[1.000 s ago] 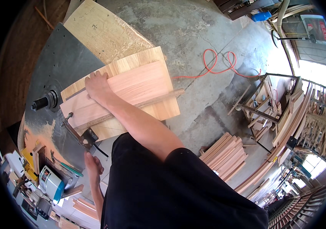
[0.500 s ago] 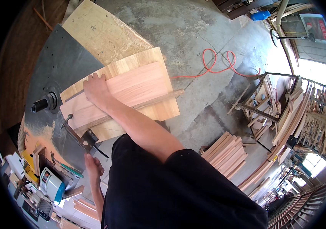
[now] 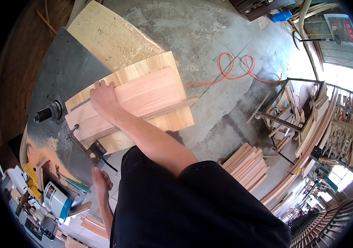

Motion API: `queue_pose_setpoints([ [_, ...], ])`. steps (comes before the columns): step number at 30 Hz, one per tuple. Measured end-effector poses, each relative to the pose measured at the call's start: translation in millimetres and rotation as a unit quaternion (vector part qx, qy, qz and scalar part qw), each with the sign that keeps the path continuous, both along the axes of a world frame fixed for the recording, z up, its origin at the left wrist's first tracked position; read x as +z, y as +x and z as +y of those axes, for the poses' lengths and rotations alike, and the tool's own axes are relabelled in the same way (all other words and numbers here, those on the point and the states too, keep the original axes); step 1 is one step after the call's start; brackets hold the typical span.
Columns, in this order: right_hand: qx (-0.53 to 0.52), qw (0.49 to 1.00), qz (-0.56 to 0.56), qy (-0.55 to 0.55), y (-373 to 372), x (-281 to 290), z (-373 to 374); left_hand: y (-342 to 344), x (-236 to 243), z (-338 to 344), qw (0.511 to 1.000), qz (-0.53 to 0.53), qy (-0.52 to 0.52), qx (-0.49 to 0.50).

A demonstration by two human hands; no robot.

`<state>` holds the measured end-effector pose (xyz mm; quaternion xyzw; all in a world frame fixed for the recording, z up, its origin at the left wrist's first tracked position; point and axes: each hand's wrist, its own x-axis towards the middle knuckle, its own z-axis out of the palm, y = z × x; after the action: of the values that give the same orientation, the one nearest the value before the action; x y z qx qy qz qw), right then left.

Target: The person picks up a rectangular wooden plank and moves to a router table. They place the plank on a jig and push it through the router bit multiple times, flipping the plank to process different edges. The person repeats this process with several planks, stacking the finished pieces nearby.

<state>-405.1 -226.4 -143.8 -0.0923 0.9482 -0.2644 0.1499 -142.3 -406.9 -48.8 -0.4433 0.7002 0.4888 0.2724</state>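
My right hand (image 3: 103,97) lies on a pinkish wooden board (image 3: 148,91), its fingers stretched toward the board's far edge and slightly apart. Under that board is a wider pale wooden panel (image 3: 177,120) with a curved far edge. Along the near side of the pinkish board runs a narrow wooden strip (image 3: 166,109), sticking out past the panel at the right. A dark metal clamp (image 3: 81,146) sits at the left end of these pieces. My left hand (image 3: 101,180) is closed at the clamp's lower end, fingers curled; its grip is partly hidden.
The dark machine table (image 3: 71,58) carries a black spindle (image 3: 47,112) and orange sawdust (image 3: 44,144). Beyond lies a large pale board (image 3: 110,35). An orange cord (image 3: 226,76) loops over the concrete floor. Stacked planks (image 3: 246,167) and a wood rack (image 3: 286,105) stand at right.
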Motion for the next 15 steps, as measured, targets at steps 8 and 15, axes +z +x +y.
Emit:
queue_pose_setpoints([
  [8,0.001,1.000,0.000,0.020,0,1,2,-3,-1,7,1.000,0.013,0.007,0.019],
  [15,-0.024,0.999,0.038,0.021,4,-31,-6,19,-43,-30,0.997,-0.048,0.016,0.054],
])
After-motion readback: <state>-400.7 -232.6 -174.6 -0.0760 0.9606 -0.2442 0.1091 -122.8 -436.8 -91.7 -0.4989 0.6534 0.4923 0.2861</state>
